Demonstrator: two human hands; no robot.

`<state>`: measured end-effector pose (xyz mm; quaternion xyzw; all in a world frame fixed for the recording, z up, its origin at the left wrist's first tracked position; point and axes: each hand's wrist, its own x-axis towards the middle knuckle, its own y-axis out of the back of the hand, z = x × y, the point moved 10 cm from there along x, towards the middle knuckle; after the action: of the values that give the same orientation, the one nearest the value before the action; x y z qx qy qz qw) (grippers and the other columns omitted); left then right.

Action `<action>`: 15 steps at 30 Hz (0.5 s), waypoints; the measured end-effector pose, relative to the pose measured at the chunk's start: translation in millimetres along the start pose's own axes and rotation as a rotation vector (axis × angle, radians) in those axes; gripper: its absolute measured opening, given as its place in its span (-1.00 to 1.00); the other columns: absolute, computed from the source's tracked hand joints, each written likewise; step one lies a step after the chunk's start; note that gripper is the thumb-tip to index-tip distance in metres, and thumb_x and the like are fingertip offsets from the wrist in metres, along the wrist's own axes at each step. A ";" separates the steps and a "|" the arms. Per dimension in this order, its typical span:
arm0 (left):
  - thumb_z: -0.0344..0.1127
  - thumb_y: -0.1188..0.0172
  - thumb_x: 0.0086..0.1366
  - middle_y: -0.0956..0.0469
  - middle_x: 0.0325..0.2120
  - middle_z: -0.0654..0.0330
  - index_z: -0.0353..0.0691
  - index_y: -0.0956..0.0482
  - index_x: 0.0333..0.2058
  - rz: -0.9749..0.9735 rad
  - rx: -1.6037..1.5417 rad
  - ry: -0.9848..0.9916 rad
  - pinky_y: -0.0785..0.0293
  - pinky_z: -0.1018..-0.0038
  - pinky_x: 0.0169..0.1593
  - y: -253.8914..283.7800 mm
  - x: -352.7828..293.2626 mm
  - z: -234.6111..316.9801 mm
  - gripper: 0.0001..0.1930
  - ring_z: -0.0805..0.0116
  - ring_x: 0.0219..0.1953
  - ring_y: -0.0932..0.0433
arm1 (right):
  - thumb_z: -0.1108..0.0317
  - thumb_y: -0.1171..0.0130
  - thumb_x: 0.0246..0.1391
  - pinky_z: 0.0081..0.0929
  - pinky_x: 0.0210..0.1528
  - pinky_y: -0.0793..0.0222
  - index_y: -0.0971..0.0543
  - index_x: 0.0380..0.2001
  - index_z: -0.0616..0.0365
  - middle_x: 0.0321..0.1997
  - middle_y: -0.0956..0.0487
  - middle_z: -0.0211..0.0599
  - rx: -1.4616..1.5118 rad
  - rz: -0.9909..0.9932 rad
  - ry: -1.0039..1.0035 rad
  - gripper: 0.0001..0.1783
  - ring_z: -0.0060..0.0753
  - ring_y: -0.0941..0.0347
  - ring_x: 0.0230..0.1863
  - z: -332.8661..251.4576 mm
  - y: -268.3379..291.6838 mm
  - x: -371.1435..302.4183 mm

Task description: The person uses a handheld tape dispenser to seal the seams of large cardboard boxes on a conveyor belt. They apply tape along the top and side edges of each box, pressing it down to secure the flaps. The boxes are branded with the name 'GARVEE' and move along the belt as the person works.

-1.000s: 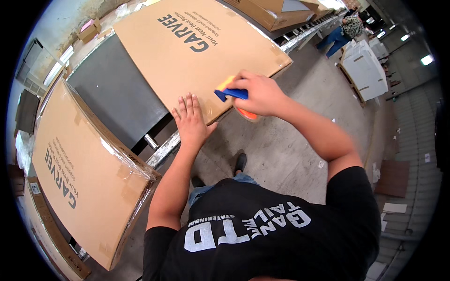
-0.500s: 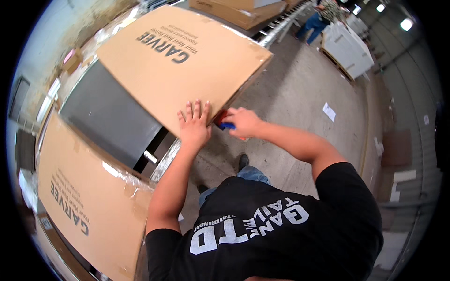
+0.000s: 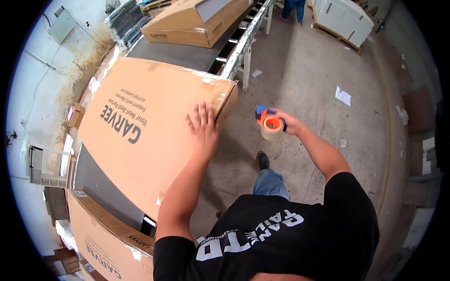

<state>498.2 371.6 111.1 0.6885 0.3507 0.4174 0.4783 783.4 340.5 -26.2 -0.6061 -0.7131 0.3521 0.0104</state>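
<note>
A large flat cardboard box [image 3: 154,159] lies on the dark belt of a conveyor [image 3: 105,180], printed side up. Pressed flat on its top near the right edge is my left hand [image 3: 205,129], fingers spread. Clear tape shows at the box's far right corner. Out to the right, over the floor and apart from the box, my right hand [image 3: 291,123] grips a tape dispenser [image 3: 263,112] with blue and orange parts. A wide roll of clear tape hangs in it.
Another long box [image 3: 187,28] lies farther up the conveyor, and one more box [image 3: 110,239] is at the near left. The conveyor's white metal frame [image 3: 239,56] runs along its right side. A white wrapped load [image 3: 342,21] stands on a pallet; a person [image 3: 294,9] is close by.
The tape dispenser in my right hand has moved from the box's side edge out to the right. My left hand stays flat on the box, and my view has turned.
</note>
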 end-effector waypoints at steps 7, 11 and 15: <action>0.11 0.00 0.48 -0.04 0.54 0.10 -0.16 -0.13 0.49 -0.158 -0.050 0.161 0.25 -0.13 0.55 -2.4 72.2 25.1 -0.25 0.04 0.59 0.08 | 0.41 -0.11 -0.02 -0.56 0.04 -0.58 -0.44 0.34 0.28 0.12 -0.62 -0.12 -0.271 -0.202 -0.047 -0.25 -0.44 -0.63 -0.05 -92.9 23.9 89.1; 0.15 0.01 0.49 -0.10 0.52 0.12 -0.17 -0.19 0.47 -0.164 -0.030 0.141 0.23 -0.10 0.55 17.0 55.5 21.7 -0.26 0.08 0.57 0.00 | 0.36 -0.08 0.00 -0.49 0.15 -0.54 -0.47 0.28 0.38 0.15 -0.62 -0.08 -0.306 -0.411 -0.007 -0.29 -0.42 -0.61 0.02 -143.9 -23.3 140.3; 0.14 -0.02 0.48 -0.13 0.51 0.10 -0.16 -0.22 0.46 -0.209 0.025 0.149 0.20 -0.15 0.53 38.9 29.9 11.8 -0.27 0.03 0.55 -0.05 | 0.38 -0.10 -0.03 -0.57 0.10 -0.47 -0.59 0.19 0.28 0.08 -0.63 -0.24 -0.581 -0.749 -0.050 -0.36 -0.47 -0.56 0.01 -82.5 -125.2 155.4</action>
<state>524.3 382.1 152.9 0.6211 0.4605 0.4110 0.4831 671.3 514.2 36.1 -0.2764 -0.9516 0.1245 -0.0504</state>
